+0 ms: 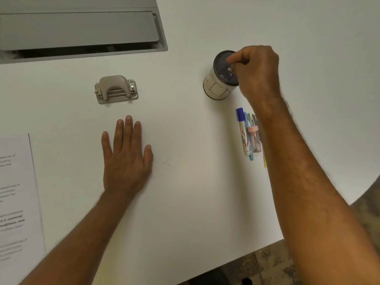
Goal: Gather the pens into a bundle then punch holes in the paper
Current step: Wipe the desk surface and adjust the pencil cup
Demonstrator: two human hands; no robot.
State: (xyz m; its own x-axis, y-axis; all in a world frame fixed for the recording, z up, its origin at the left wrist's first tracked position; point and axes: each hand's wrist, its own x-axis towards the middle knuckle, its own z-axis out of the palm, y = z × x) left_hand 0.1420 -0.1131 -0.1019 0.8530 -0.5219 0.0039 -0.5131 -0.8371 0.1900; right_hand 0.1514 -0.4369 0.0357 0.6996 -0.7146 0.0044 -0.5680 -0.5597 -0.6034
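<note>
White tabletop (pixel 185 192) fills most of the head view, with a grey hatch cover (pixel 78 29) set into it at the upper left. The person's left hand (pixel 126 159) lies flat on the table, palm down, fingers spread and holding nothing. Just beyond its fingertips, apart from them, sits a beige hole punch (pixel 116 89), standing upright on its base. At the left edge lies a printed sheet of paper (pixel 17 194), partly cut off by the frame and well apart from the punch. The right hand (pixel 257 70) is raised over the mouth of a round pen cup (pixel 221 79), which has a dark mesh inside and a pale outer wall with dark lines. The fingers of that hand are curled with thumb and forefinger pinched together above the cup's opening; something small and pale shows at the fingertips, but whether the hand grips it cannot be told. Near the cup, toward the person, a cluster of pens (pixel 249 134) lies side by side on the table, partly hidden under the right forearm: a white marker with a blue cap, a light blue pen, a pink-capped clear one and a yellow one.
</note>
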